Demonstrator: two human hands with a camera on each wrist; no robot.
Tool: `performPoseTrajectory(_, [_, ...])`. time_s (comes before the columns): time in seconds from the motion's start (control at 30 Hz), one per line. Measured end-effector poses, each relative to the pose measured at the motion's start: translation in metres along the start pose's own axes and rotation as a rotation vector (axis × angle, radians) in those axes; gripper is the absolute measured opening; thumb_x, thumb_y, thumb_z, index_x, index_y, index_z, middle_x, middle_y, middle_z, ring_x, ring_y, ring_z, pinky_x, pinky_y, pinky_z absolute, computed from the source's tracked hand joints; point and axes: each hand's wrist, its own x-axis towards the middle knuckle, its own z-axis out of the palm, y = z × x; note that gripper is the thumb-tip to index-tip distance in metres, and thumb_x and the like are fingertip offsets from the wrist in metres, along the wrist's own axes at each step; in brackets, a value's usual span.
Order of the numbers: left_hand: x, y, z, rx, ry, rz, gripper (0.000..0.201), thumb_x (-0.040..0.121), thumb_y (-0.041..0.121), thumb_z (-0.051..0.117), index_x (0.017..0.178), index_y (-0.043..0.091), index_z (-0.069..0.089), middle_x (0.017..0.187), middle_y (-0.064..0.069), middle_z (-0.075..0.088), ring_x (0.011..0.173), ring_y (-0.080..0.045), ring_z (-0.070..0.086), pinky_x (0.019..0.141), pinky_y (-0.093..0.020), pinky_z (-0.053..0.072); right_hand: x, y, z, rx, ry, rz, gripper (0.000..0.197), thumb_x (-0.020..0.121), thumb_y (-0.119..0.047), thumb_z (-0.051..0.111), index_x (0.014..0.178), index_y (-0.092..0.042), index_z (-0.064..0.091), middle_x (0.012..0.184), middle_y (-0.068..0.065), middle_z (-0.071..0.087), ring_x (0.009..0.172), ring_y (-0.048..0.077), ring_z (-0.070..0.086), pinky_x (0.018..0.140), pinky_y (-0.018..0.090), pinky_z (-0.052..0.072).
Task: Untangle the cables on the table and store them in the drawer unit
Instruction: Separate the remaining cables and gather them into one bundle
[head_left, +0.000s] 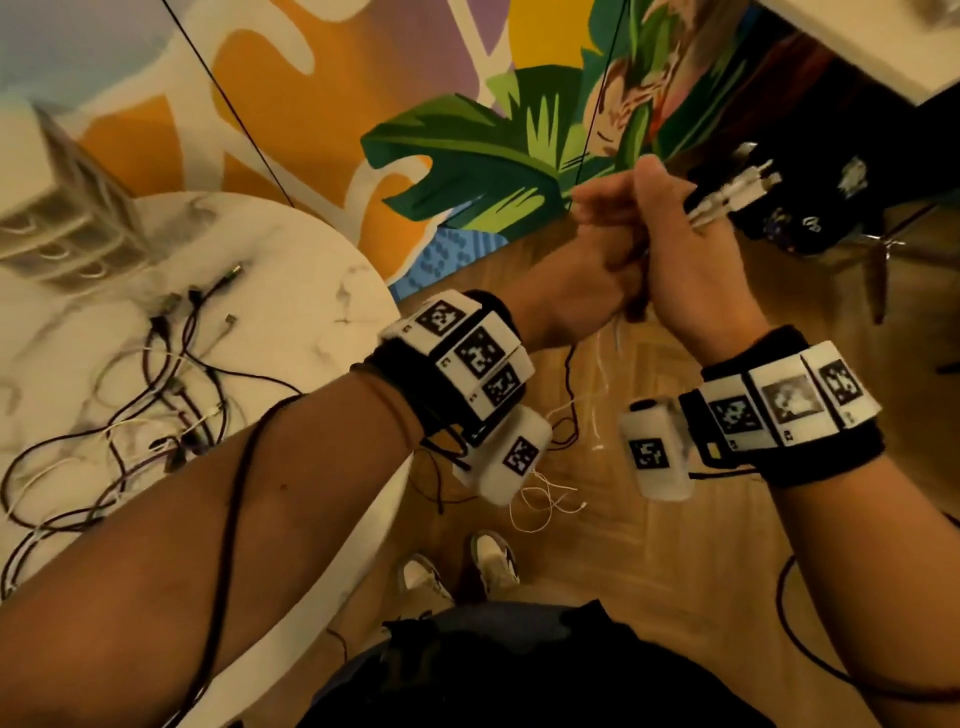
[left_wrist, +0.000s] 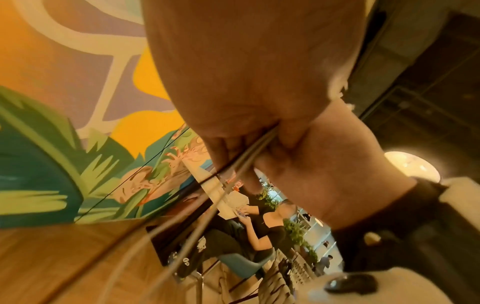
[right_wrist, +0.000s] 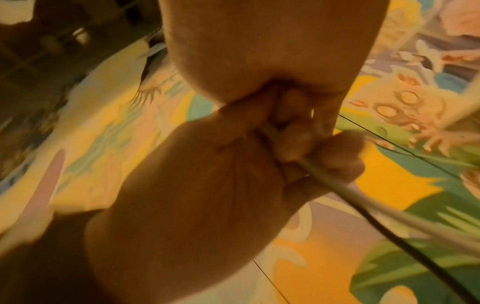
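Note:
My hands meet raised over the floor, right of the round marble table (head_left: 322, 291). My right hand (head_left: 670, 249) grips a bundle of white cables whose connector ends (head_left: 727, 200) stick out past its fingers. Pressed against it, my left hand (head_left: 582, 270) has its fingers curled round the same cables (left_wrist: 233, 170), which run out of the fists (right_wrist: 337, 189). White and dark strands (head_left: 571, 395) hang below the hands towards the floor. A tangle of dark and white cables (head_left: 156, 389) lies on the table. The drawer unit (head_left: 78, 218) stands blurred at the table's far left.
A colourful mural wall (head_left: 467, 156) with thin black wires rises behind the hands. A dark chair (head_left: 805, 208) stands right of the hands, and another table's corner (head_left: 883, 41) is at top right. My shoes (head_left: 457, 566) are on the wooden floor. Seated people (left_wrist: 259, 226) are beyond.

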Motion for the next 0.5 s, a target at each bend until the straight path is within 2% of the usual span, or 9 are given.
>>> performPoseTrajectory(0.03, [-0.001, 0.004, -0.002, -0.123, 0.033, -0.002, 0.013, 0.094, 0.006, 0.041, 0.087, 0.006, 0.052, 0.069, -0.001, 0.053, 0.060, -0.014, 0.051, 0.057, -0.029, 0.045, 0.001, -0.004, 0.000, 0.054, -0.040, 0.056, 0.047, 0.095, -0.045, 0.030, 0.104, -0.017, 0.066, 0.098, 0.020, 0.064, 0.068, 0.022, 0.062, 0.058, 0.034, 0.052])
performPoseTrajectory(0.1, [-0.005, 0.014, -0.010, -0.251, 0.131, -0.023, 0.027, 0.099, 0.009, 0.034, 0.077, 0.011, 0.049, 0.061, -0.002, 0.046, 0.052, -0.015, 0.044, 0.050, -0.027, 0.040, -0.002, -0.001, 0.003, 0.156, -0.185, 0.194, 0.042, 0.088, -0.048, 0.036, 0.107, -0.021, 0.061, 0.096, 0.020, 0.063, 0.064, 0.025, 0.061, 0.057, 0.034, 0.049])
performPoseTrajectory(0.17, [-0.007, 0.023, -0.022, -0.311, 0.197, -0.028, 0.037, 0.099, 0.012, 0.034, 0.063, 0.013, 0.041, 0.049, 0.001, 0.035, 0.042, -0.015, 0.030, 0.042, -0.023, 0.029, -0.014, 0.018, 0.013, 0.158, -0.375, 0.193, 0.024, 0.087, -0.040, 0.049, 0.091, -0.018, 0.058, 0.079, 0.006, 0.064, 0.060, 0.019, 0.059, 0.056, 0.031, 0.047])
performPoseTrajectory(0.23, [-0.010, 0.029, -0.035, -0.236, 0.235, -0.007, 0.044, 0.097, 0.010, 0.036, 0.054, 0.017, 0.034, 0.041, 0.008, 0.028, 0.036, -0.013, 0.020, 0.039, -0.020, 0.021, -0.024, 0.051, 0.027, -0.003, -0.467, 0.207, 0.024, 0.086, -0.030, 0.062, 0.071, -0.014, 0.052, 0.058, -0.003, 0.049, 0.050, 0.010, 0.042, 0.051, 0.026, 0.035])
performPoseTrajectory(0.33, [-0.016, 0.039, -0.051, 0.399, 0.326, 0.091, 0.046, 0.095, 0.017, 0.044, 0.052, 0.027, 0.033, 0.044, 0.013, 0.029, 0.040, -0.006, 0.023, 0.044, -0.018, 0.021, -0.030, 0.107, 0.045, -0.102, -0.357, 0.315, 0.038, 0.087, -0.026, 0.064, 0.056, -0.018, 0.043, 0.053, -0.001, 0.033, 0.047, 0.011, 0.029, 0.050, 0.029, 0.026])
performPoseTrajectory(0.4, [-0.020, 0.050, -0.061, 0.836, 0.285, 0.176, 0.038, 0.096, 0.027, 0.042, 0.058, 0.025, 0.041, 0.051, 0.013, 0.033, 0.043, -0.005, 0.027, 0.045, -0.017, 0.019, -0.036, 0.139, 0.047, -0.153, -0.211, 0.424, 0.043, 0.089, -0.026, 0.060, 0.052, -0.020, 0.038, 0.051, -0.003, 0.030, 0.046, 0.011, 0.027, 0.051, 0.031, 0.024])
performPoseTrajectory(0.43, [-0.024, 0.056, -0.067, 0.994, 0.270, 0.182, 0.035, 0.096, 0.032, 0.037, 0.067, 0.021, 0.052, 0.055, 0.010, 0.037, 0.044, -0.004, 0.029, 0.045, -0.018, 0.019, -0.041, 0.155, 0.046, -0.197, -0.154, 0.479, 0.045, 0.090, -0.027, 0.059, 0.051, -0.020, 0.036, 0.050, -0.003, 0.029, 0.046, 0.011, 0.026, 0.051, 0.030, 0.024])
performPoseTrajectory(0.47, [-0.027, 0.061, -0.074, 1.123, 0.279, 0.184, 0.040, 0.095, 0.037, 0.030, 0.082, 0.016, 0.062, 0.058, 0.007, 0.041, 0.045, -0.004, 0.029, 0.044, -0.019, 0.018, -0.047, 0.170, 0.044, -0.242, -0.129, 0.521, 0.048, 0.092, -0.028, 0.057, 0.050, -0.020, 0.034, 0.050, -0.003, 0.028, 0.046, 0.012, 0.025, 0.050, 0.029, 0.023])
performPoseTrajectory(0.5, [-0.030, 0.065, -0.081, 1.219, 0.299, 0.187, 0.049, 0.092, 0.040, 0.024, 0.095, 0.013, 0.065, 0.061, 0.004, 0.043, 0.045, -0.004, 0.028, 0.044, -0.020, 0.018, -0.052, 0.183, 0.043, -0.282, -0.127, 0.554, 0.050, 0.093, -0.030, 0.055, 0.050, -0.020, 0.031, 0.049, -0.003, 0.028, 0.046, 0.013, 0.026, 0.049, 0.028, 0.022])
